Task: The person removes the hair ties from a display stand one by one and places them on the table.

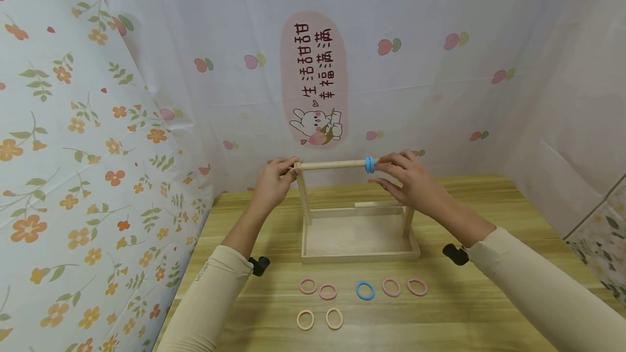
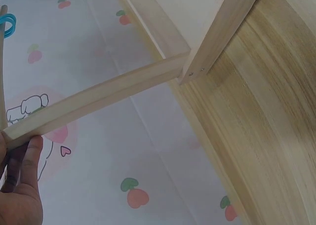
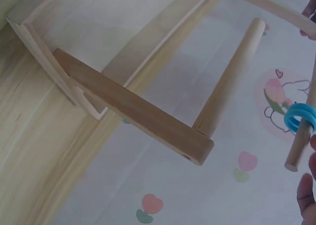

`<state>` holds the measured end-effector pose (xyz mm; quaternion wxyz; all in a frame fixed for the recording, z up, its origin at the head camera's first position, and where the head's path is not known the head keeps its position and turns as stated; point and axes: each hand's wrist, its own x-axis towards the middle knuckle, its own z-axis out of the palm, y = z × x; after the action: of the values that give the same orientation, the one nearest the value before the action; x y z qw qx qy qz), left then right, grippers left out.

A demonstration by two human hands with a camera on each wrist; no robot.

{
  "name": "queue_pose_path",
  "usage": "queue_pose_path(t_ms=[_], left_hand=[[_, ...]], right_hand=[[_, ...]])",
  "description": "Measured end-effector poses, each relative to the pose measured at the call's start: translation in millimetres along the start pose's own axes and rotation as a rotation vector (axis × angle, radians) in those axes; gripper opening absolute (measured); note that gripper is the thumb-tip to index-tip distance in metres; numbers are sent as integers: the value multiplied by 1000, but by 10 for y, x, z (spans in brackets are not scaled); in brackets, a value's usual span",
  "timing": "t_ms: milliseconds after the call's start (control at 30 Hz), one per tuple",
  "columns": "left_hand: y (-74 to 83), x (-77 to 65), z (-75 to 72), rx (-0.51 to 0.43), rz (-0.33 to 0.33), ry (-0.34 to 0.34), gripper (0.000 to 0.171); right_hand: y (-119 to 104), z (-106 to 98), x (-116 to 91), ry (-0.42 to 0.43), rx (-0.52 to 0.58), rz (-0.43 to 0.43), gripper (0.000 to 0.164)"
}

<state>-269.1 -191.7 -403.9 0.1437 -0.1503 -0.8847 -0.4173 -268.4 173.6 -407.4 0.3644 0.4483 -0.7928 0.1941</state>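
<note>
A wooden rack has a tray base (image 1: 360,258), two posts and a round top rod (image 1: 335,165). My left hand (image 1: 273,182) pinches the top of the left post (image 2: 98,96), where the rod joins it. Two blue rings (image 1: 369,164) hang side by side around the rod near its right end. Beside them, my right hand (image 1: 408,181) has its fingertips close at the rings and rod, thumb spread apart below. In the right wrist view, the rod's end (image 3: 292,164) juts free past the rings. A lower rod (image 3: 229,76) sticks out from the right post (image 3: 133,106).
On the table (image 1: 235,314) before the rack lie several pink rings (image 1: 327,291), one blue ring (image 1: 365,290) and two yellow rings (image 1: 335,319). Black objects (image 1: 455,254) show beside both sleeves. A printed cloth (image 1: 415,96) hangs close behind the rack.
</note>
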Motion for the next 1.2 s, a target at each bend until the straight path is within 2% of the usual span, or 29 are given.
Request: queue_pose_path(t_ms=[67, 200, 400, 500, 767, 1200], left_hand=[[-2, 1, 2, -2, 0, -1, 43], [-12, 4, 10, -2, -10, -8, 44], [-4, -1, 19, 10, -8, -11, 45], [3, -1, 17, 17, 0, -4, 45], [7, 7, 9, -4, 16, -2, 43], [1, -5, -6, -11, -4, -2, 45]], right_hand=[[15, 13, 8, 5, -10, 9, 56], [53, 41, 19, 10, -23, 31, 29], [88, 96, 30, -4, -63, 71, 50], [93, 116, 41, -10, -73, 87, 54], [120, 152, 73, 17, -75, 108, 47], [152, 172, 100, 26, -84, 103, 41]])
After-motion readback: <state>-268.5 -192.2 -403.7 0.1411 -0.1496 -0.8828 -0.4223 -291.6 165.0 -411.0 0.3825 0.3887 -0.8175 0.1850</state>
